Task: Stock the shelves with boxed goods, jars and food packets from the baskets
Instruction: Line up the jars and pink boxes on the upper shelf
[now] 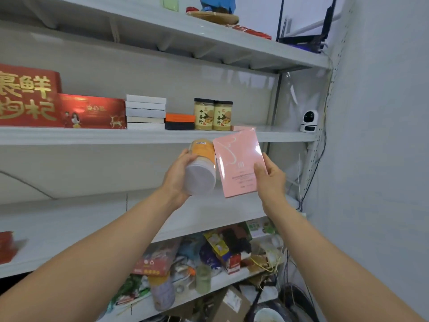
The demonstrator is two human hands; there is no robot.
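Where the hands are: raised side by side, just below the front edge of the middle shelf (92, 135).
Left hand (177, 176): fingers and thumb curl round a held jar (202, 168), gripping it by its side.
Held jar: tilted, its pale base facing the camera and its orange label with a barcode turned upward; it is off the shelf, in the air.
Right hand (270, 180): pinches a pink packet (236, 159) at its lower right edge, thumb on the front face.
Pink packet: glossy, flat and nearly upright, leaning a little left; just beside the held jar, its top corner overlapping the shelf edge in view.
Middle shelf, left to right: a large red box (27, 96), a lower red box (91, 111), a stack of white boxes (145, 112), an orange box on a dark one (180, 122), then two shelved jars (213, 115) with yellow labels, standing upright and touching.
Right end of that shelf: a small white camera (309, 120), well apart from the shelved jars.
Lowest shelf: a loose heap of packets, jars and boxes (209, 256).
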